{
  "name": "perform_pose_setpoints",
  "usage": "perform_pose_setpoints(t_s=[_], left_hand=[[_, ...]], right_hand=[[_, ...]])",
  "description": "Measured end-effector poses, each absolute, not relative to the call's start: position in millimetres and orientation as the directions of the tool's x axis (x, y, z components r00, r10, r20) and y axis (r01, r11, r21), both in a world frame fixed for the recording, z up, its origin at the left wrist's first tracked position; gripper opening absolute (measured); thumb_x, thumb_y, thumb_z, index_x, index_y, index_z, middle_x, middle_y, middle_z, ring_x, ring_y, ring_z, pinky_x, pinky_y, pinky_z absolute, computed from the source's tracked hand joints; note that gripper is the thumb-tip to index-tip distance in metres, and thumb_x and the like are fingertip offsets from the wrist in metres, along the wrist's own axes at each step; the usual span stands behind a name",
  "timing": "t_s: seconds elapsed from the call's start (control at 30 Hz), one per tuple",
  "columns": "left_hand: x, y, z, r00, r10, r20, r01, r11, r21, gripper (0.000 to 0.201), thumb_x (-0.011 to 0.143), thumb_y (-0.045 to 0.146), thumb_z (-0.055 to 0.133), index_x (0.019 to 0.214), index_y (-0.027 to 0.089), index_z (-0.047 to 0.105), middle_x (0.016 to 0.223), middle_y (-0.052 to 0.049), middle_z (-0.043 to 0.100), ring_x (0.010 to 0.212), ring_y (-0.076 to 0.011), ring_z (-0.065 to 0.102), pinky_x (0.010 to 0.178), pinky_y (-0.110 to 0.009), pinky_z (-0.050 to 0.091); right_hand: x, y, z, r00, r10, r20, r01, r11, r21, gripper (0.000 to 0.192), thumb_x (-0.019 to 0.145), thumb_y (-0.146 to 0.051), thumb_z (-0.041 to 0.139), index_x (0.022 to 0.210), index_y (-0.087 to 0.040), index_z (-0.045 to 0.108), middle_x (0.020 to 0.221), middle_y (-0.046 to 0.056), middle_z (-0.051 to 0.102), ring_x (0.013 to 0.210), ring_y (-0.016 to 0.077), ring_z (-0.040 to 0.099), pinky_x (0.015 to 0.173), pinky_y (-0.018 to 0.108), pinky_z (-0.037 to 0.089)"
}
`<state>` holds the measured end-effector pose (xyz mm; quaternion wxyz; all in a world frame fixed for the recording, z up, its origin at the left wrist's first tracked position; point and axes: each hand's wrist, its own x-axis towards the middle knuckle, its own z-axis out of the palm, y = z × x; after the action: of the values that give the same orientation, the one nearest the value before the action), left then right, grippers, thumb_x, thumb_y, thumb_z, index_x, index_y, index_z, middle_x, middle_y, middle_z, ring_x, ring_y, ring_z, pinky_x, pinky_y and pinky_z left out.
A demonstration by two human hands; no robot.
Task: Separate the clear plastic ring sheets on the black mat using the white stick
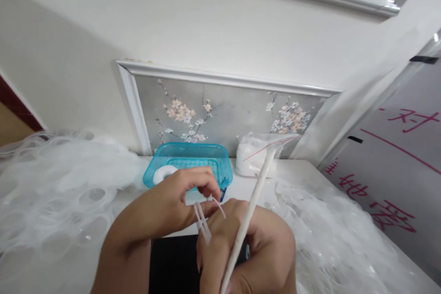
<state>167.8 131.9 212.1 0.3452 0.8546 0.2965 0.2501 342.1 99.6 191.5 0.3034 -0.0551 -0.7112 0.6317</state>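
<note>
White plastic tie (203, 220) pinched between left hand (172, 202), right hand (248, 248).

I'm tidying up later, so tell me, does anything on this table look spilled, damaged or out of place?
Nothing looks spilled or broken. Heaps of clear plastic rings sprawl loosely on both sides of the table. The blue basket sits upright, holding one white ring. The left hand pinches a thin white strip; the right hand grips a white stick.

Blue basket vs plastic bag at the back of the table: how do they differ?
The blue basket is rigid, mesh-walled, open-topped and tinted turquoise; the plastic bag is soft, clear and slumped. The basket holds one white ring; the bag bulges with white contents. Both sit against the wall panel.
</note>
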Motion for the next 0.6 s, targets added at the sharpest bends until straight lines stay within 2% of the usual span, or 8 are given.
perform_pose_setpoints(t_s=[0.07, 0.13, 0.17, 0.23, 0.4, 0.6], left_hand=[[172.2, 137.9, 209.7, 0.6, 0.751, 0.276, 0.387, -0.574, 0.721, 0.014, 0.084, 0.025, 0.061, 0.071, 0.019, 0.058, 0.076, 0.003, 0.059, 0.074, -0.0127, 0.056, 0.068, -0.022, 0.043], [176.0, 141.7, 207.9, 0.418, 0.821, 0.39, 0.431, -0.557, 0.71, 0.018, 0.085, 0.028, 0.06, 0.07, 0.019, 0.056, 0.073, 0.003, 0.057, 0.071, -0.0122, 0.054, 0.065, -0.022, 0.041], [177.2, 142.8, 207.2, 0.321, 0.837, 0.444, 0.436, -0.547, 0.715, 0.02, 0.086, 0.029, 0.06, 0.07, 0.019, 0.056, 0.072, 0.003, 0.056, 0.07, -0.0121, 0.053, 0.063, -0.022, 0.04], [178.5, 143.9, 206.1, 0.192, 0.843, 0.502, 0.385, -0.535, 0.752, 0.022, 0.086, 0.032, 0.061, 0.069, 0.018, 0.056, 0.068, 0.003, 0.054, 0.067, -0.0117, 0.052, 0.059, -0.022, 0.039], [177.7, 140.5, 205.1, 0.047, 0.857, 0.513, 0.204, -0.511, 0.835, 0.019, 0.081, 0.033, 0.068, 0.07, 0.018, 0.06, 0.066, 0.002, 0.055, 0.062, -0.0113, 0.052, 0.055, -0.022, 0.04], [176.3, 130.8, 208.6, 0.001, 0.825, 0.565, 0.123, -0.561, 0.819, 0.015, 0.079, 0.028, 0.071, 0.07, 0.02, 0.063, 0.065, 0.004, 0.055, 0.06, -0.0101, 0.05, 0.053, -0.021, 0.039]], right_hand=[[341.3, 98.0, 187.5, -0.743, 0.547, 0.385, -0.325, 0.208, -0.923, 0.024, 0.081, -0.042, 0.068, 0.081, -0.019, 0.075, 0.071, 0.002, 0.072, 0.066, 0.0133, 0.066, 0.062, 0.022, 0.051], [342.9, 94.2, 188.1, -0.621, 0.672, 0.403, -0.326, 0.247, -0.913, 0.016, 0.081, -0.033, 0.07, 0.084, -0.019, 0.076, 0.072, 0.002, 0.071, 0.068, 0.0136, 0.065, 0.064, 0.024, 0.051], [344.4, 91.5, 190.1, -0.544, 0.728, 0.416, -0.316, 0.282, -0.906, 0.012, 0.08, -0.028, 0.071, 0.085, -0.019, 0.076, 0.073, 0.002, 0.071, 0.069, 0.0139, 0.065, 0.066, 0.025, 0.051], [347.7, 84.7, 196.4, -0.436, 0.777, 0.455, -0.271, 0.369, -0.889, 0.009, 0.08, -0.02, 0.072, 0.088, -0.02, 0.076, 0.076, 0.003, 0.07, 0.073, 0.015, 0.064, 0.072, 0.028, 0.052], [349.6, 65.5, 209.1, -0.365, 0.797, 0.481, -0.024, 0.508, -0.861, 0.014, 0.08, -0.017, 0.073, 0.09, -0.026, 0.077, 0.077, 0.003, 0.074, 0.099, 0.0226, 0.064, 0.093, 0.037, 0.049], [350.0, 62.3, 211.8, -0.454, 0.727, 0.516, -0.036, 0.564, -0.825, 0.017, 0.083, -0.022, 0.07, 0.098, -0.029, 0.076, 0.077, 0.002, 0.076, 0.108, 0.0226, 0.063, 0.09, 0.035, 0.052]])
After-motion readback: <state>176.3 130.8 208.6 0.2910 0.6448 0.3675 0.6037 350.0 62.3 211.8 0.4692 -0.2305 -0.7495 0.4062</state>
